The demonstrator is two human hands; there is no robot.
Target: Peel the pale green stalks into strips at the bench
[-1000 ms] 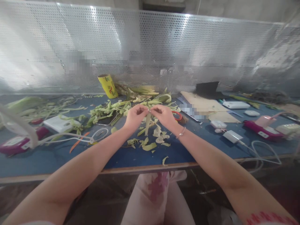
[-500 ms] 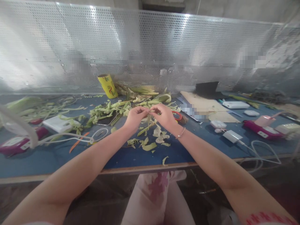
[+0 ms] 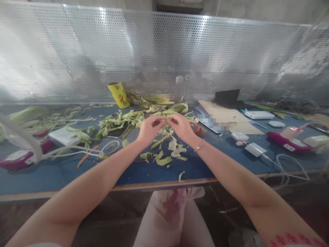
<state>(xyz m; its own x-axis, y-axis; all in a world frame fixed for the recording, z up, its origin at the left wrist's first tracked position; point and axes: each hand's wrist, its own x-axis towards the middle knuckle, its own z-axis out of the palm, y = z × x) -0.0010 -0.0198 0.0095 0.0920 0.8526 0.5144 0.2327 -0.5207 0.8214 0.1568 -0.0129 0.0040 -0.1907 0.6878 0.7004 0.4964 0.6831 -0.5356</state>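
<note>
My left hand (image 3: 151,129) and my right hand (image 3: 180,128) meet fingertip to fingertip above the middle of the blue table (image 3: 151,173). Both have their fingers pinched together; whatever they grip is too small to name. Behind and to the left of them spreads a heap of pale green husk strips (image 3: 118,120). Below the hands lie loose pale scraps (image 3: 176,148) and curled green peelings (image 3: 163,161). A red-orange ring-shaped handle (image 3: 195,127) shows just right of my right hand.
A yellow tube (image 3: 119,95) leans by the perforated metal screen (image 3: 174,44). Left are a white box (image 3: 64,136), cables and a purple power strip (image 3: 19,159). Right are cardboard (image 3: 221,111), a phone (image 3: 207,123), a white charger (image 3: 255,150) and another purple strip (image 3: 290,144).
My hands have shifted slightly, with the fingers more arched and the wrists much where they were. The things on the table look unchanged.
</note>
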